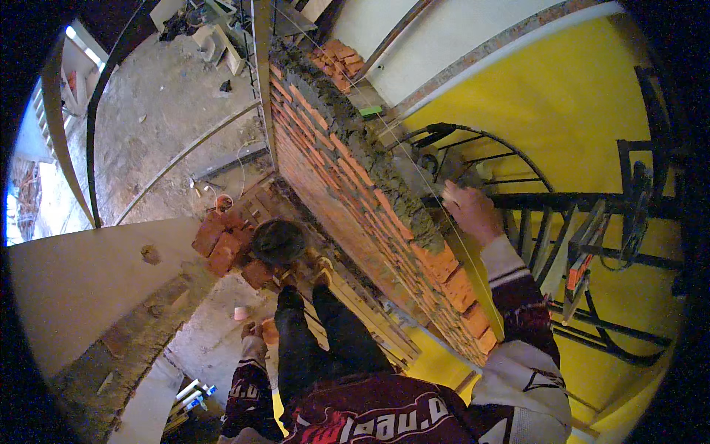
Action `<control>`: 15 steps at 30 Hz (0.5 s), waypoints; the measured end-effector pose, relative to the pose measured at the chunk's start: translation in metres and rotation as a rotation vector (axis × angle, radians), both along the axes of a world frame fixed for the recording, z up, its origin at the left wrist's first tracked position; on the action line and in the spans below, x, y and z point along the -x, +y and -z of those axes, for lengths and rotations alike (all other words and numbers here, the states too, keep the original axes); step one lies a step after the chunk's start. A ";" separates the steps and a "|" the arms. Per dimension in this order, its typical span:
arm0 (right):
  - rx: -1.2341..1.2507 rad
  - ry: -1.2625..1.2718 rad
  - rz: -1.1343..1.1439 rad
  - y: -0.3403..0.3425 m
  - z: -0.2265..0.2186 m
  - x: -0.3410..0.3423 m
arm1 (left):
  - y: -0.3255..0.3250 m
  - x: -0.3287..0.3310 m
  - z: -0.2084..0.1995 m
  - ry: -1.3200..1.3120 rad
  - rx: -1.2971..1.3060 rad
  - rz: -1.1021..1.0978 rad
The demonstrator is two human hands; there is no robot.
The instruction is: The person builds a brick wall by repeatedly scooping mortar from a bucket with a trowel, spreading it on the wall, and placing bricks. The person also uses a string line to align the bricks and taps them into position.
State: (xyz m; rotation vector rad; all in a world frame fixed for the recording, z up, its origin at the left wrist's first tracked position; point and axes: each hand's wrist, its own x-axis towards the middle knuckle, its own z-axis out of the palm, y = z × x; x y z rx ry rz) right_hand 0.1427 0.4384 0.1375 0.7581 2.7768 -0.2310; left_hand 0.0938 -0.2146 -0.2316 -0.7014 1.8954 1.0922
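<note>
My right hand (472, 212) reaches over the far side of a brick wall (370, 200), its fingers drawn together beside a taut string (464, 244). The string runs along the wall; whether the fingertips pinch it or something else is too small to tell. Wet grey mortar (355, 144) covers much of the wall's top, and bare orange bricks (458, 290) show at the near end. Low on my left side, my left hand (253, 328) is closed on an orange brick (271, 331), partly hidden by my leg.
Below my feet sit a black bucket (278, 242) and a pile of bricks (224, 240). Wooden planks (370, 314) lie along the wall. Black metal frames (592, 200) stand at right before a yellow wall (547, 89). More bricks (338, 63) lie beyond.
</note>
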 end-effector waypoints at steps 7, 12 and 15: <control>-0.001 -0.230 0.063 0.013 0.048 0.016 | -0.014 -0.002 -0.006 0.089 -0.047 -0.233; 0.096 -0.219 0.036 0.018 0.055 -0.033 | -0.019 -0.011 -0.014 0.055 0.093 0.020; -0.042 -0.404 0.051 0.010 0.036 -0.063 | -0.010 -0.008 -0.021 -0.066 0.035 -0.171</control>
